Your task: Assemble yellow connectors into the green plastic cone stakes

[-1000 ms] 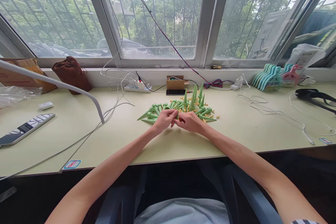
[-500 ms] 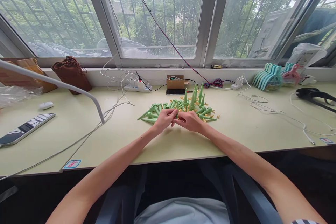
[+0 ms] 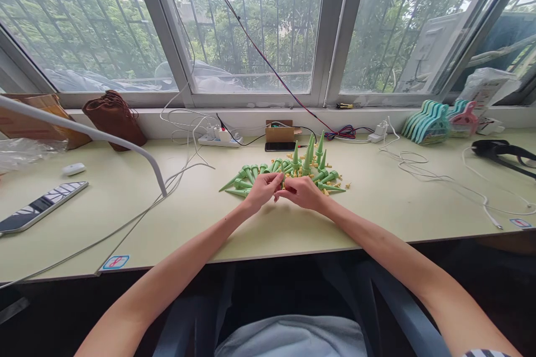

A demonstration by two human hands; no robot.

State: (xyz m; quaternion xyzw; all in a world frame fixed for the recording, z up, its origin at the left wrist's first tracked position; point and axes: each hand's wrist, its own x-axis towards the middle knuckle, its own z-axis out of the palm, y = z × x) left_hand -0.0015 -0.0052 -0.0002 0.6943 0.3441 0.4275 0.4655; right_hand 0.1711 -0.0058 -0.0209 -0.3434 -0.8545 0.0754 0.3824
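A heap of green cone-shaped plastic spikes point(image 3: 312, 170) and small yellow pieces point(image 3: 335, 185) lies in the middle of the pale green desk point(image 3: 377, 206). Some spikes stand upright, others lie flat. My left hand point(image 3: 263, 191) and my right hand point(image 3: 302, 192) meet at the near edge of the heap, fingers pinched together on a green spike with a small yellow piece between them. Most of that held part is hidden by the fingers.
A white lamp arm point(image 3: 84, 131) and cables point(image 3: 184, 170) cross the left of the desk, by a phone point(image 3: 39, 206) and a brown pouch point(image 3: 114, 118). A power strip point(image 3: 220, 138) and cardboard box point(image 3: 280, 133) sit behind the heap. Teal hangers point(image 3: 427, 120) and black goggles point(image 3: 502, 153) lie right.
Almost nothing: both hands stay pinched together at the heap, with only slight finger movement.
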